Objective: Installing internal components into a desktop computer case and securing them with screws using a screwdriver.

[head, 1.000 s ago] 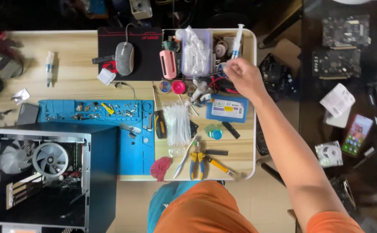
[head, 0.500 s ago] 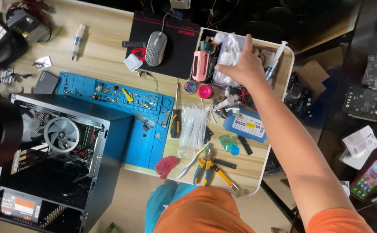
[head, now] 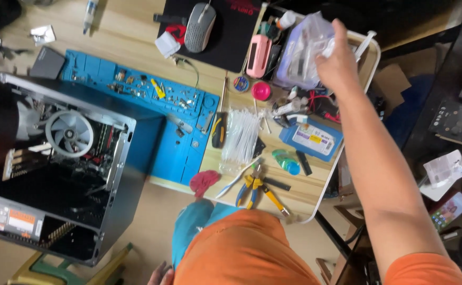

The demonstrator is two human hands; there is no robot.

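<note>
Your right hand [head: 337, 62] reaches to the upper right of the frame, over the far end of the counter [head: 130, 39], and its fingers rest on the clear plastic bag [head: 302, 50] that lies in the open organizer box there. The grip is loosely curled, fingertips on the bag's upper right corner — whether they have pinched the plastic or only touch it, you cannot tell from this angle, since the back of the hand hides the thumb. Just right of the hand, a white syringe [head: 364, 43] leans on the box's edge. Left of the bag stands a pink rectangular gadget [head: 259, 55], and further left a grey mouse [head: 199, 19] sits on a black mat [head: 231, 37]. Below the hand, toward the middle of the frame, lie a blue flat box [head: 311, 138], a bundle of white cable ties [head: 240, 136] and yellow-handled pliers [head: 257, 187]. A blue work mat [head: 162, 142] with small screws spreads across the centre, and an open computer case [head: 56, 158] with a pale fan fills the left side. Your left hand [head: 159, 275] shows only as fingertips at the bottom edge — its grip cannot be told, and it holds nothing visible.
</note>
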